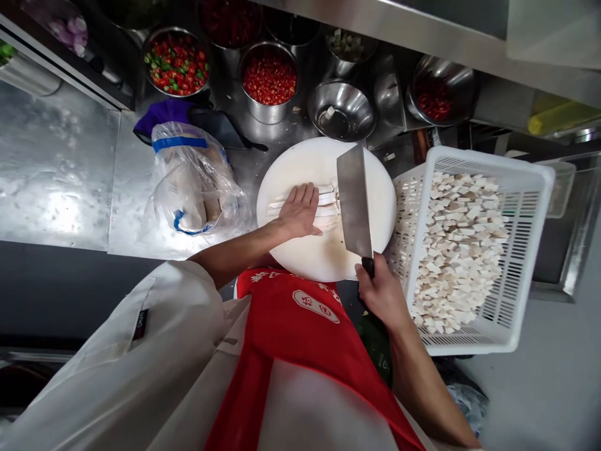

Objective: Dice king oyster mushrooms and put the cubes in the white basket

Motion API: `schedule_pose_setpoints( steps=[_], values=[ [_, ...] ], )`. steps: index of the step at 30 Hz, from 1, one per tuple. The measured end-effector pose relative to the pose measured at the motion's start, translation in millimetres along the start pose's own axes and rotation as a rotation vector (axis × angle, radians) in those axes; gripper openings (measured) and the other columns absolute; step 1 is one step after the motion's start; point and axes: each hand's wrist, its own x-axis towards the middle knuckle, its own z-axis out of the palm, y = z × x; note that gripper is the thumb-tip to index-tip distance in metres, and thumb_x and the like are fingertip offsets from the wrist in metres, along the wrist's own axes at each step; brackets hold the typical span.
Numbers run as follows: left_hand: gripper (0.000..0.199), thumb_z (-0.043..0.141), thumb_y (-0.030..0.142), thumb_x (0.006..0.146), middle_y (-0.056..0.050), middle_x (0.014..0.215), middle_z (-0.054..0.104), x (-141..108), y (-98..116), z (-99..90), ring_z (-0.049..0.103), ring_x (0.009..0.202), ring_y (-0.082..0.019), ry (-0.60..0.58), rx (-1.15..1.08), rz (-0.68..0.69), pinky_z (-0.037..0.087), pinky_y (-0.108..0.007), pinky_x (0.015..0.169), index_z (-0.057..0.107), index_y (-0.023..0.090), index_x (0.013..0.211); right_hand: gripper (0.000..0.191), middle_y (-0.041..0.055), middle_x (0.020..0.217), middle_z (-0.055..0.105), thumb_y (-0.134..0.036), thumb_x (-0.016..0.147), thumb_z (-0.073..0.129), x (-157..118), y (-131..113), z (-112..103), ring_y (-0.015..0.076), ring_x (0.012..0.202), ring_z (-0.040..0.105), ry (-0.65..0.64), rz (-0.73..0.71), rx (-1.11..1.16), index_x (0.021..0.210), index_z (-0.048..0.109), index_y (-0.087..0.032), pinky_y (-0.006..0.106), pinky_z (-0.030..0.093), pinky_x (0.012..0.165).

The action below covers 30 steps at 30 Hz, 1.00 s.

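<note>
My left hand (pixel 300 212) lies flat, fingers stretched out, on pale white strips (pixel 327 199) that look like sliced mushroom. The strips rest side by side across a round white cutting board (pixel 310 260). In my right hand (pixel 382 289) is the black handle of a cleaver (pixel 354 203). Its broad blade is over the board, at the right ends of the strips and apart from my left fingers. Whether the edge touches the strips, I cannot tell. Part of the strips is hidden under my left hand.
Right of the board, a white plastic basket (pixel 529 250) holds many diced white pieces (pixel 460 250). A clear plastic bag (pixel 197 181) with pale contents sits left. Behind stand metal bowls of chopped red chilli (pixel 270 78), mixed chillies (pixel 176 62) and a nearly bare bowl (pixel 342 109).
</note>
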Motion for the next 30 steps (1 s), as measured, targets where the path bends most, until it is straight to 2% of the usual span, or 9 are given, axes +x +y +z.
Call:
schedule_pose_setpoints(
  steps=[3, 8, 10, 13, 16, 19, 23, 27, 30],
  values=[
    [0.115, 0.069, 0.061, 0.078, -0.024, 0.165, 0.015, -2.6, -0.8, 7.4, 0.013, 0.154, -0.038, 0.042, 0.007, -0.002, 0.010, -0.049, 0.128, 0.015, -0.001, 0.158, 0.034, 0.0066, 0.078, 0.070, -0.044, 0.096, 0.043, -5.6, -3.4, 1.8, 0.0256, 0.068, 0.065, -0.094, 0.014, -0.021, 0.117, 0.055, -0.021, 0.031, 0.039, 0.058],
    [0.108, 0.069, 0.056, 0.081, -0.024, 0.164, 0.019, -6.2, 0.9, 6.7, 0.017, 0.153, -0.038, 0.084, 0.030, 0.003, 0.013, -0.048, 0.127, 0.018, -0.001, 0.157, 0.029, 0.0112, 0.079, 0.071, -0.036, 0.093, 0.042, 38.7, -7.5, 39.8, 0.0278, 0.071, 0.065, -0.052, 0.002, -0.064, 0.112, 0.056, -0.019, 0.032, 0.040, 0.062],
    [0.113, 0.069, 0.061, 0.079, -0.023, 0.164, 0.019, -9.2, -1.2, 2.4, 0.016, 0.154, -0.038, 0.066, 0.023, 0.006, 0.012, -0.047, 0.128, 0.018, -0.001, 0.157, 0.029, 0.0109, 0.080, 0.071, -0.037, 0.093, 0.043, 42.2, -9.4, 36.2, 0.0282, 0.072, 0.066, -0.016, -0.032, -0.034, 0.112, 0.056, -0.020, 0.032, 0.040, 0.063],
    [0.119, 0.069, 0.068, 0.075, -0.023, 0.166, 0.014, -15.2, -6.4, -0.1, 0.012, 0.155, -0.038, 0.040, -0.008, -0.024, 0.008, -0.047, 0.128, 0.016, 0.000, 0.158, 0.032, 0.0072, 0.073, 0.069, -0.043, 0.094, 0.044, 19.4, -10.8, 14.1, 0.0275, 0.067, 0.065, 0.019, -0.040, -0.022, 0.113, 0.056, -0.021, 0.032, 0.040, 0.060],
    [0.117, 0.070, 0.064, 0.077, -0.024, 0.165, 0.016, -19.7, -9.5, 5.4, 0.013, 0.154, -0.038, 0.053, -0.015, -0.053, 0.009, -0.047, 0.128, 0.015, 0.000, 0.158, 0.034, 0.0046, 0.070, 0.068, -0.046, 0.095, 0.043, -0.7, -12.7, 4.4, 0.0261, 0.063, 0.064, -0.059, -0.023, -0.028, 0.115, 0.055, -0.022, 0.031, 0.040, 0.059],
    [0.108, 0.069, 0.055, 0.080, -0.024, 0.164, 0.020, -20.8, -8.9, 11.6, 0.018, 0.153, -0.037, 0.094, 0.005, -0.048, 0.013, -0.046, 0.127, 0.018, 0.000, 0.157, 0.032, 0.0083, 0.076, 0.070, -0.039, 0.094, 0.041, 11.8, -15.1, 24.2, 0.0273, 0.068, 0.066, -0.123, -0.011, -0.069, 0.114, 0.055, -0.020, 0.032, 0.040, 0.060],
    [0.112, 0.070, 0.060, 0.078, -0.025, 0.163, 0.022, -21.7, -10.4, 8.6, 0.022, 0.151, -0.038, 0.085, 0.020, -0.026, 0.015, -0.046, 0.126, 0.019, -0.001, 0.156, 0.035, 0.0108, 0.080, 0.071, -0.037, 0.092, 0.042, 40.6, -17.4, 44.3, 0.0293, 0.073, 0.066, -0.055, -0.057, -0.029, 0.117, 0.056, -0.018, 0.033, 0.042, 0.063],
    [0.118, 0.069, 0.069, 0.076, -0.025, 0.163, 0.020, -28.9, -17.4, 3.6, 0.019, 0.152, -0.038, 0.079, 0.011, -0.030, 0.012, -0.045, 0.127, 0.018, -0.002, 0.156, 0.033, 0.0078, 0.078, 0.071, -0.044, 0.094, 0.044, 15.5, -18.7, 18.1, 0.0270, 0.071, 0.066, -0.016, -0.067, 0.002, 0.113, 0.057, -0.021, 0.031, 0.042, 0.061],
    [0.113, 0.068, 0.065, 0.078, -0.024, 0.163, 0.023, -34.2, -21.3, 8.4, 0.022, 0.151, -0.038, 0.098, -0.010, -0.047, 0.013, -0.044, 0.126, 0.020, -0.001, 0.156, 0.035, 0.0071, 0.081, 0.072, -0.046, 0.096, 0.043, -8.3, -20.5, 4.3, 0.0265, 0.073, 0.068, -0.077, -0.046, -0.016, 0.117, 0.056, -0.022, 0.031, 0.043, 0.062]
  ],
)
